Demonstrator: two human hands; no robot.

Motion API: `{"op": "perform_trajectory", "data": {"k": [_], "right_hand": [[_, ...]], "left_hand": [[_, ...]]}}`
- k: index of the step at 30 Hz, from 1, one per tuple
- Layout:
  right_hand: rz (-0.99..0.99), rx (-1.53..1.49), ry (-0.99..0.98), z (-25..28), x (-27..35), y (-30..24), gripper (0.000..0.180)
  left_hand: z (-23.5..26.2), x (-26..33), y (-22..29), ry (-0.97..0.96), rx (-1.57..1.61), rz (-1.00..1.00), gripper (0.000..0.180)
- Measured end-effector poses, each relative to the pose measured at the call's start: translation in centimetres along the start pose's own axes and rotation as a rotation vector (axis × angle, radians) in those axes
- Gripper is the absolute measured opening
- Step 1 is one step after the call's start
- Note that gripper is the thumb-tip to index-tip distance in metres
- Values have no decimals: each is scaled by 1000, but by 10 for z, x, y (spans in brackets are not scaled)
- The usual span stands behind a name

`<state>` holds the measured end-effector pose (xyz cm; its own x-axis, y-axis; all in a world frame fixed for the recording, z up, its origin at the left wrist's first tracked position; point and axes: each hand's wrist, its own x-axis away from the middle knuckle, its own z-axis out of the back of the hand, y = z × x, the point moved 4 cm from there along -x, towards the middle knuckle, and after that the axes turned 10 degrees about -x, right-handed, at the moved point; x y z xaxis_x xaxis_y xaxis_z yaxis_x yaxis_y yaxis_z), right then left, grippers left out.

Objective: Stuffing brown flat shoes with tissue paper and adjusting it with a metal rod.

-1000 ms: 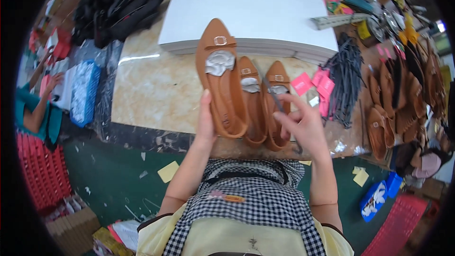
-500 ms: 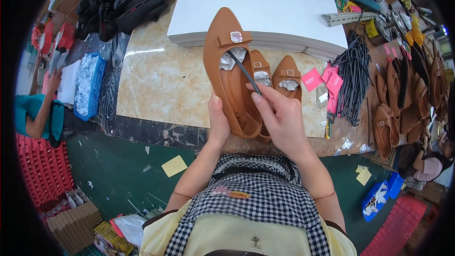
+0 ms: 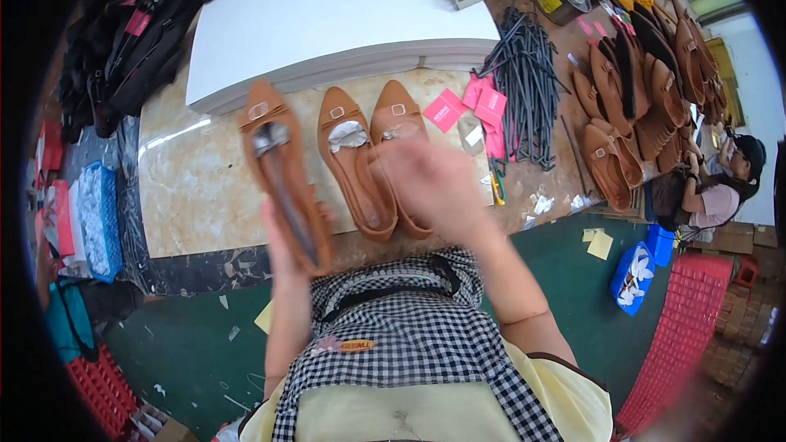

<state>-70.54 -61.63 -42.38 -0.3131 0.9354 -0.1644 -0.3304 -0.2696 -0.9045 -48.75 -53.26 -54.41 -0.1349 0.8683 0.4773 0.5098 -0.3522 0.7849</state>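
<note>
Head view: one tan shoe [image 3: 282,176] is gripped in the left hand [image 3: 282,241], the blurred right hand [image 3: 434,184] cannot be judged, and two paper-stuffed shoes [image 3: 377,160] are left lying on the surface [image 3: 196,188].

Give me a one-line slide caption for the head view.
Left hand lifts a tan flat shoe over a marble table; blurred right hand hovers above two matching shoes.

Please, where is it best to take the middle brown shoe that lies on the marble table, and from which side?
Probably at the heel end of the middle brown shoe, coming from the near table edge. Its heel points toward the person, the opening there is free, and paper stuffing fills the toe. The neighbouring shoe lies close on its right.
</note>
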Motion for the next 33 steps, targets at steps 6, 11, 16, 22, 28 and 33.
{"op": "perform_trajectory", "data": {"k": [6,11,16,22,28,33], "right_hand": [[-455,898,352,139,22,173,25],[-440,974,243,151,15,170,26],[-368,804,342,169,47,136,20],[-395,-81,154,55,26,43,40],[-271,-100,-192,-7,30,-14,35],[-313,-93,-199,-17,12,-19,28]], "left_hand": [[27,-13,59,348,-1043,-344,61],[-68,-23,33,61,-1569,-94,59],[-45,-23,7,-5,-636,-203,56],[-55,-19,-6,-294,95,180,60],[-60,-22,24,-42,-149,-208,58],[-57,-15,28,-29,-243,-308,57]]}}
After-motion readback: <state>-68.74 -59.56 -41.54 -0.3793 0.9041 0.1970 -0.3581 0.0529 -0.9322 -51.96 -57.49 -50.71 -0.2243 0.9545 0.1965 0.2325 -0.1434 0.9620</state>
